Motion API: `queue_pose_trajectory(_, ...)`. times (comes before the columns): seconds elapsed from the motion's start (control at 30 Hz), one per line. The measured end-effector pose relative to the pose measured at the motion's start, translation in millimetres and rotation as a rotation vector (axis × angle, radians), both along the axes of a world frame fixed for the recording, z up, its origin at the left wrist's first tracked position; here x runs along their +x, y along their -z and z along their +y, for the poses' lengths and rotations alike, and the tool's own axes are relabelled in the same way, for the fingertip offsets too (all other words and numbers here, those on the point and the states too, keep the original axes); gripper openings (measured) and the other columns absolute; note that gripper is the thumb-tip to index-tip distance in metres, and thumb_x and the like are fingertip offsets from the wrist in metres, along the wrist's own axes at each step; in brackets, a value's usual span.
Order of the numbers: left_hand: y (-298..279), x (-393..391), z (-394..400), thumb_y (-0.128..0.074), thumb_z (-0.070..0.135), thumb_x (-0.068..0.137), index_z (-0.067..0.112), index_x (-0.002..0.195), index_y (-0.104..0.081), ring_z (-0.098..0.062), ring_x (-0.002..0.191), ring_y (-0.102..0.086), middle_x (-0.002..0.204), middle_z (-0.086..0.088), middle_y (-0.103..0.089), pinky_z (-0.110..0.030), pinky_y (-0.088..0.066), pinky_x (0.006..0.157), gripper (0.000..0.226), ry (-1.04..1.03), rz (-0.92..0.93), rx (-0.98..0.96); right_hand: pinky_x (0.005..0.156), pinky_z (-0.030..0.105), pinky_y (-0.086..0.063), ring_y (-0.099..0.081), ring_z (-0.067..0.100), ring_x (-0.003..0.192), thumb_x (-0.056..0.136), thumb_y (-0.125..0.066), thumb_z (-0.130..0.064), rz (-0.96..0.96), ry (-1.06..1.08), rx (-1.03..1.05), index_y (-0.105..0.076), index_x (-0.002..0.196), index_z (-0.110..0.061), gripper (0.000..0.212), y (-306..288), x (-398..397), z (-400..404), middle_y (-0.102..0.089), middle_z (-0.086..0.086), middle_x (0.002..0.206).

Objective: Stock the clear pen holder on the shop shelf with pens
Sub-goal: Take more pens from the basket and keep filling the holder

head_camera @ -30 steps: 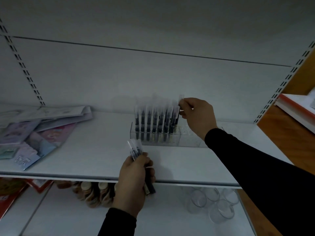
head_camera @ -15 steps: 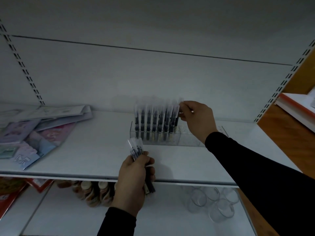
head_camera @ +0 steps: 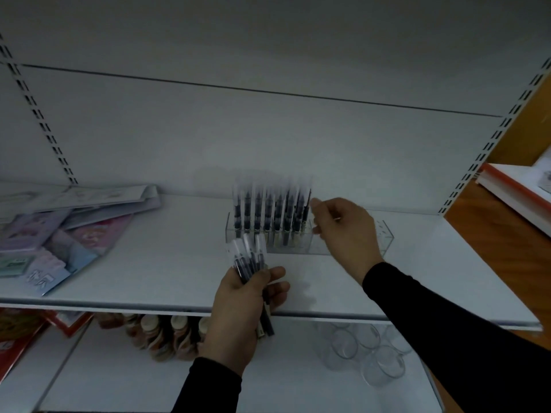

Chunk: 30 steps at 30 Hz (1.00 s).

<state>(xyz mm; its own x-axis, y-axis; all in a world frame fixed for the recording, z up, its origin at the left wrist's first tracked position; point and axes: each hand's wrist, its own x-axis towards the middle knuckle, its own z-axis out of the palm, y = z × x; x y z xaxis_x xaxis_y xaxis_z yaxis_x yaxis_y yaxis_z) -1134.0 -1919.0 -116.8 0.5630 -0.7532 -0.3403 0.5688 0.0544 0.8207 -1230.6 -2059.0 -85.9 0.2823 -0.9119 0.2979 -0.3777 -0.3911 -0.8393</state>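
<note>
Right hand point(head_camera: 346, 231) now off the racked pens point(head_camera: 269, 213), grip loose; left hand point(head_camera: 244, 305) clutching spare pens point(head_camera: 249, 259).

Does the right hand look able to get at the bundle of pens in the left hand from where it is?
Probably yes: the right hand is beside the pen holder, with bare shelf between it and the bundle of pens.

Your left hand point(head_camera: 243, 302), in a black sleeve, is raised with its fingers point(head_camera: 275, 286) curled round a small bundle of dark pens with clear caps point(head_camera: 249, 257). Your right hand point(head_camera: 343, 231) reaches forward, its fingers loosely curled and blurred; whether they pinch anything is unclear.
</note>
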Motion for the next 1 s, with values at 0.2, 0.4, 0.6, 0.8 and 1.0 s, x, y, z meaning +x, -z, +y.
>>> queue_pose_trajectory(0.2, -3.6, -6.7, -0.7, -0.054, 0.002, 0.093, 0.001, 0.097, -0.065, -0.021, 0.065, -0.069, 0.079, -0.015, -0.073, -0.026, -0.057, 0.057, 0.012, -0.016, 0.032, -0.04, 0.07, 0.029, -0.055, -0.065, 0.007, 0.067, 0.088, -0.064, -0.044, 0.065, -0.306, 0.25, -0.073, 0.073, -0.017, 0.032, 14.4, 3.4, 37.7, -0.071, 0.002, 0.071)
queue_pose_trajectory(0.4, -3.2, -9.2, 0.0, -0.053, 0.005, 0.095, 0.006, 0.097, -0.069, -0.021, 0.071, -0.07, 0.08, -0.012, -0.075, -0.028, -0.055, 0.06, 0.016, 0.024, -0.079, -0.014, 0.066, 0.015, -0.05, -0.065, 0.0, 0.067, 0.087, -0.07, -0.027, -0.01, -0.37, 0.325, -0.076, 0.075, -0.022, 0.014, 18.3, 4.8, 48.2, -0.073, -0.007, 0.073)
queue_pose_trajectory(0.6, 3.2, -6.1, -3.2, -0.059, 0.01, 0.092, 0.004, 0.093, -0.069, -0.026, 0.078, -0.071, 0.086, -0.014, -0.075, -0.034, -0.056, 0.071, 0.012, -0.009, -0.085, 0.064, 0.069, 0.021, -0.056, -0.064, 0.007, 0.069, 0.089, -0.068, -0.022, -0.124, -0.286, 0.337, -0.074, 0.075, -0.021, 0.015, 11.7, 0.9, 37.8, -0.071, -0.005, 0.072)
queue_pose_trajectory(0.8, 3.6, -1.6, -2.3, -0.052, 0.01, 0.096, 0.005, 0.097, -0.06, -0.028, 0.086, -0.069, 0.095, -0.012, -0.073, -0.033, -0.053, 0.069, 0.01, -0.064, -0.026, 0.049, 0.064, 0.021, -0.056, -0.07, 0.014, 0.066, 0.091, -0.063, -0.013, -0.412, -0.19, 0.334, -0.072, 0.081, -0.016, 0.014, -16.9, -9.0, 14.6, -0.074, 0.001, 0.069)
queue_pose_trajectory(1.0, 0.1, -1.0, -0.1, -0.051, 0.013, 0.097, 0.011, 0.095, -0.058, -0.027, 0.079, -0.068, 0.095, -0.009, -0.071, -0.032, -0.052, 0.066, 0.008, -0.099, -0.042, 0.054, 0.075, 0.025, -0.059, -0.073, 0.015, 0.076, 0.093, -0.063, -0.018, -0.4, -0.042, 0.064, -0.071, 0.094, -0.012, 0.01, -33.5, -14.4, -11.3, -0.074, 0.005, 0.086)
